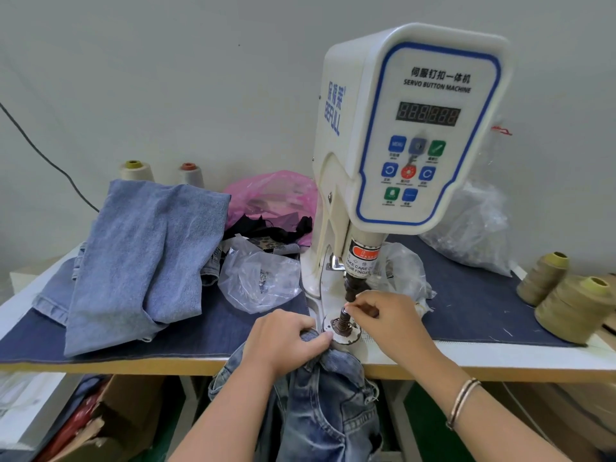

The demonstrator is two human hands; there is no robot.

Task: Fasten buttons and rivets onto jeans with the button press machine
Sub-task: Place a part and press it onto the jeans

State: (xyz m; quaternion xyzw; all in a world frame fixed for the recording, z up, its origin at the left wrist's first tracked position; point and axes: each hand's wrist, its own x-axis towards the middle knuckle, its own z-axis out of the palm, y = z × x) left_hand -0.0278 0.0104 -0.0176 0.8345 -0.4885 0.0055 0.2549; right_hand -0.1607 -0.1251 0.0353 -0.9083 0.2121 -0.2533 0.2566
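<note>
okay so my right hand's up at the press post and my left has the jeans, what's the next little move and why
Probably draw the right hand clear of the lower post: its fingertips sit directly under the punch. The left hand grips the jeans waistband beside the die, not yet over it, so slide it on afterwards.

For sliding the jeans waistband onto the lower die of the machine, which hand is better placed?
Left. The left hand already grips the jeans at the waistband, right beside the lower die. The right hand is busy, fingertips at the die post.
</note>
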